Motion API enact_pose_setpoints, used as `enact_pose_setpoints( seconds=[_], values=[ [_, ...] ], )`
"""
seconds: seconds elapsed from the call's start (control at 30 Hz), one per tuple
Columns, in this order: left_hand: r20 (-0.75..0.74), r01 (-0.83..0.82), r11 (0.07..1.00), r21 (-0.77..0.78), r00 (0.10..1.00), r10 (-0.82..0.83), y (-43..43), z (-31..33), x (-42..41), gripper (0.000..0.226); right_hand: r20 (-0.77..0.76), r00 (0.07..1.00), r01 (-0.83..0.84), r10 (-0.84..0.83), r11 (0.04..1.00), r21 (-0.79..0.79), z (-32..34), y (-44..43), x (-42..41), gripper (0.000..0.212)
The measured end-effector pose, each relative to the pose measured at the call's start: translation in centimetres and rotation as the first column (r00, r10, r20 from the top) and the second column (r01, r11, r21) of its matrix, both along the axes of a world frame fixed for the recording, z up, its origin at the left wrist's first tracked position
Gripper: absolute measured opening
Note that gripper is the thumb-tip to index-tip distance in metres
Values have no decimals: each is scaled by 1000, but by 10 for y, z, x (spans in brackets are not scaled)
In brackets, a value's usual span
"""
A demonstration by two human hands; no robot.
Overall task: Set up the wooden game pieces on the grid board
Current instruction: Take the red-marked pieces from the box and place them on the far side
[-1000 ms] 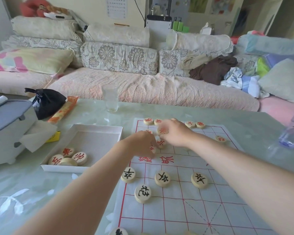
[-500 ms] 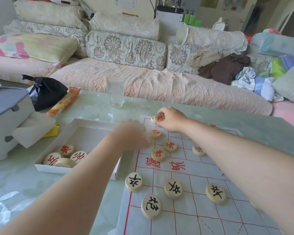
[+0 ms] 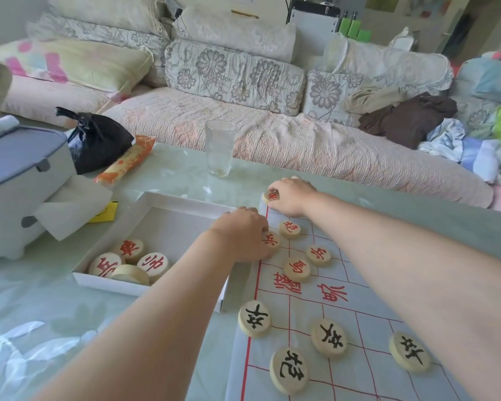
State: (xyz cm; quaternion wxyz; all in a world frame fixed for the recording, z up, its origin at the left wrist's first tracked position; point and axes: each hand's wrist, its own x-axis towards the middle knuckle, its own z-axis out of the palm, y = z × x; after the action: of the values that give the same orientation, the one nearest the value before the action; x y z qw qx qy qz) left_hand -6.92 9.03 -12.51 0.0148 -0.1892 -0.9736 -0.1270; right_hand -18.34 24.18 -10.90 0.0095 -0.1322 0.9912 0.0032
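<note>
At the far left corner of the grid board (image 3: 301, 322), our right hand (image 3: 294, 198) pinched a red piece (image 3: 271, 195) in curled fingers (image 3: 276, 187). Our left hand (image 3: 237, 235) gripped a second red piece (image 3: 272, 242) at the left edge. We judged both needed seating on line crossings, with spare pieces (image 3: 128, 261) waiting in the box (image 3: 168, 227).

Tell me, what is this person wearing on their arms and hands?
Nothing that shows. The left hand and right hand are bare, no gloves. The left forearm and right forearm are bare too: no sleeve, watch or bracelet in view. Whether rings are worn cannot be told.
</note>
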Motion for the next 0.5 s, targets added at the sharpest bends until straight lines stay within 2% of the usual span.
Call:
enact_pose_setpoints(
  seconds=[0.13,0.2,0.37,0.43,0.5],
  values=[
    [24,9,1000,1,1000,-9,0,1,0,49,8,1000,-2,2,1000,-20,2,4,4,63],
    [13,14,1000,-26,1000,-13,0,3,2,53,-6,1000,-18,17,997,-72,10,7,13,62],
    [-148,15,996,-82,989,-27,3,8,7,54,-47,996,-87,77,965,-246,30,19,61,29],
    [-151,23,999,-43,988,-30,5,12,11,49,-15,996,-91,91,952,-293,33,27,87,21],
    [-127,30,1000,0,991,-29,8,16,18,45,50,990,-110,131,947,-302,34,34,112,22]
  ],
)
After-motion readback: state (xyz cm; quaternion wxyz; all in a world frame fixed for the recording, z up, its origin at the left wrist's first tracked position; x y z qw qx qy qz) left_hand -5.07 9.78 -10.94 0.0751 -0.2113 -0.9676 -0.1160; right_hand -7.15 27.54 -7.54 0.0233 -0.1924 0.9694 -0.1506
